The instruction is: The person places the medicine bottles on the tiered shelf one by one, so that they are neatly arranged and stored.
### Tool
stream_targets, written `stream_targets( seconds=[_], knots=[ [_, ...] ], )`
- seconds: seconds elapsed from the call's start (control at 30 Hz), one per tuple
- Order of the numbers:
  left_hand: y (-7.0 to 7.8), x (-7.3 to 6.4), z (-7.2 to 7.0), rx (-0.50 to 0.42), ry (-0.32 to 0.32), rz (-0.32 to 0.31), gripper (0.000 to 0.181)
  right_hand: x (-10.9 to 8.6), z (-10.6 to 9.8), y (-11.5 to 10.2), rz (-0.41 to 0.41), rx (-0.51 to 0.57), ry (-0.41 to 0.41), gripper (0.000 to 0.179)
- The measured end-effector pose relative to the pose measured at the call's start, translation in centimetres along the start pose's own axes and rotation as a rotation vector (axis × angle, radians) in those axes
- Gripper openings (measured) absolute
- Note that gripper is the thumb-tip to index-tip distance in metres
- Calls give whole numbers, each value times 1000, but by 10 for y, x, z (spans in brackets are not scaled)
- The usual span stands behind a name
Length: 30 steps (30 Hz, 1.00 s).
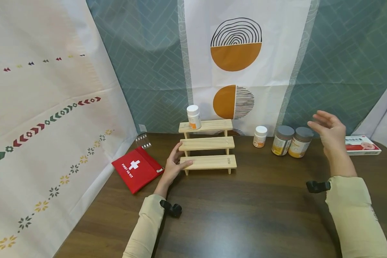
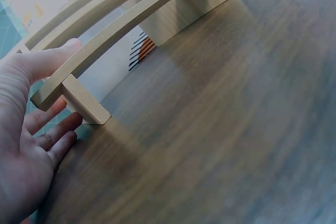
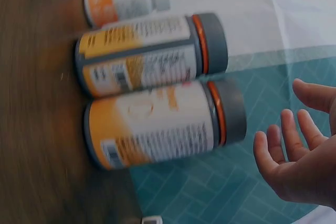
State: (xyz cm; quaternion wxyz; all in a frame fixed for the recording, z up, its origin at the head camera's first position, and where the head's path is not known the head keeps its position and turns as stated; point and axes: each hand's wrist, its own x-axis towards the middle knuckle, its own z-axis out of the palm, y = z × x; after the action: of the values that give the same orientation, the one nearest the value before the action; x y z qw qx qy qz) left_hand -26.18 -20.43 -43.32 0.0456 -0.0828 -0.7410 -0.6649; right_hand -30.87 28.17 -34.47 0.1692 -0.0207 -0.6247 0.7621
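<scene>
Risk, as I judge it: a tug or tilt from my left grip [image 1: 172, 166] on the rack [image 1: 208, 144] could topple the bottle [image 1: 194, 118] perched high at its left end. A low sweep of my right grip [image 1: 333, 132] could knock the jars [image 1: 299, 146], which stand side by side. Left grip: clamped on the rack's left end, thumb on top. Right grip: fingers apart, holding nothing, near the jars. Rack and jars stand on the desk [image 1: 251, 211].

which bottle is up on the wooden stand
The white-capped bottle at the left end of the top step; the other white-capped bottle and both grey-lidded jars stand on the table.
</scene>
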Motion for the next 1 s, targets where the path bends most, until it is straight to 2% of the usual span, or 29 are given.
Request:
stream_targets(
  seconds=[0.2,0.43,0.67,0.87,1.0],
  knots=[
    [1,2,-1,1,1,7,85,9,-12,1,43,-8,-37,38],
    [0,1,0,-12,-3,3,85,13,-21,12,78,-130,-97,42],
    [-2,1,2,-25,-3,5,85,14,-29,25,128,-153,-166,44],
    [-2,1,1,-23,3,9,85,16,-31,32,142,-300,-253,51],
    [-1,1,1,-23,3,5,85,16,-31,36,155,-426,-288,65]
  ],
)
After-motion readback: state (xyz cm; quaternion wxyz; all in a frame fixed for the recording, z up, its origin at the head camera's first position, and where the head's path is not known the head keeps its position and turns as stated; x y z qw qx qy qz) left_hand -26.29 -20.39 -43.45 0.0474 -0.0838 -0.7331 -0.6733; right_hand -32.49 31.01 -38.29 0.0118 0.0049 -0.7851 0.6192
